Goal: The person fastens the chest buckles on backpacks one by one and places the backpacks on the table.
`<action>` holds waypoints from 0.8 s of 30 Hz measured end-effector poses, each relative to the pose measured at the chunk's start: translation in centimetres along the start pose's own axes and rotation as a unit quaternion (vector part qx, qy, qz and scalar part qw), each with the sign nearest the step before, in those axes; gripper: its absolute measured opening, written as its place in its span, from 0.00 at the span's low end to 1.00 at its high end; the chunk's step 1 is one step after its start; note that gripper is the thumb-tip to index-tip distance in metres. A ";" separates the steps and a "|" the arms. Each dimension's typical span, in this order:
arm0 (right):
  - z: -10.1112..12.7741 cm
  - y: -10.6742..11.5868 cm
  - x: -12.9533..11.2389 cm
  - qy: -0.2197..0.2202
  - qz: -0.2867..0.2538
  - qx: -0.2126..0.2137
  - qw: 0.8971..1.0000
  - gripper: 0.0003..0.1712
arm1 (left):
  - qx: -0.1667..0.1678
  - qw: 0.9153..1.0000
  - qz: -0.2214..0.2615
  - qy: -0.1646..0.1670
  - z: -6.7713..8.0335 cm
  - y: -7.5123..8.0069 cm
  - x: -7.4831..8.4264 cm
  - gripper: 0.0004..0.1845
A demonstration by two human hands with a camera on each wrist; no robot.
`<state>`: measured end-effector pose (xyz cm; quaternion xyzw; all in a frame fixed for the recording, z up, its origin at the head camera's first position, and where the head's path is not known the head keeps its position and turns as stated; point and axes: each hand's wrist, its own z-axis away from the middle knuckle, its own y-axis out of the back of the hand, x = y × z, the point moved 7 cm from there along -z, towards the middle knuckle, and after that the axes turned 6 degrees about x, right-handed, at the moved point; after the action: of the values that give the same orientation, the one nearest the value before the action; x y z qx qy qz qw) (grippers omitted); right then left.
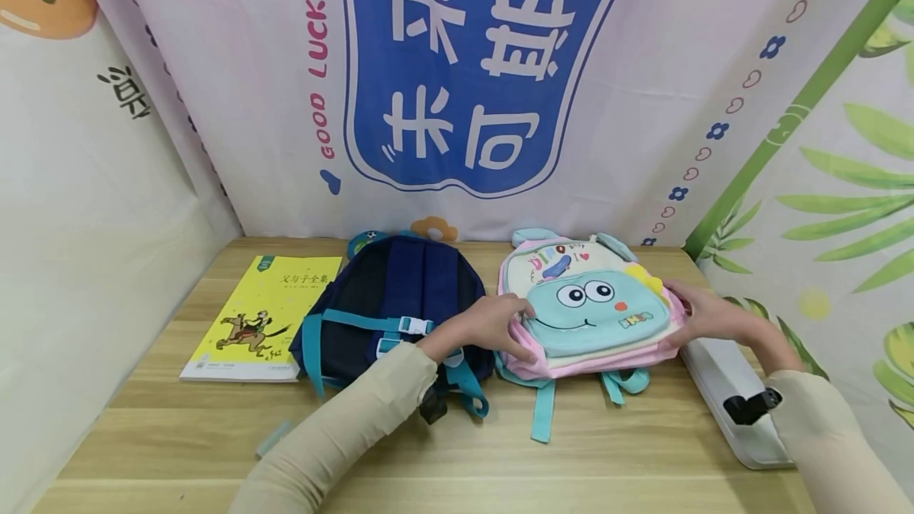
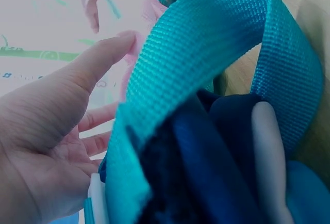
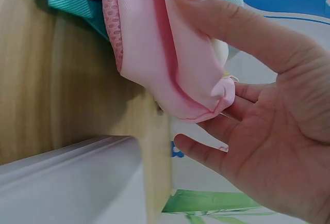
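Note:
A pink and light-blue child's backpack point(image 1: 600, 316) with a smiling cartoon face lies front up on the table. My left hand point(image 1: 493, 324) holds its left side, with the thumb near the lower edge and the fingers higher up. In the left wrist view a teal strap point(image 2: 206, 43) partly hides where that hand point(image 2: 56, 126) meets the bag. My right hand point(image 1: 703, 314) grips the opposite side. The right wrist view has the thumb on the pink fabric point(image 3: 154, 33) and fingers behind its corner. Under my left forearm lies a navy backpack point(image 1: 400, 284) with teal straps.
A yellow book point(image 1: 267, 308) lies left of the navy backpack. A white case-like object point(image 1: 735, 403) sits at the table's right side, beneath my right forearm. Behind the wooden table point(image 1: 571, 466) hangs a printed cloth point(image 1: 271, 101). A small greyish object point(image 1: 274, 439) is near my left sleeve.

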<state>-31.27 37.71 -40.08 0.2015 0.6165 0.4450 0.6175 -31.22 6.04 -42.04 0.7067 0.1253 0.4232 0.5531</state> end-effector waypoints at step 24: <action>1.6 4.5 -6.5 0.080 0.051 0.088 0.992 0.57 | -0.011 0.999 0.037 -0.009 0.2 0.2 -0.1 0.38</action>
<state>-30.06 35.34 -32.48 0.2501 0.6892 0.4347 0.5229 -31.16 5.77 -41.95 0.7082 0.0897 0.4386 0.5459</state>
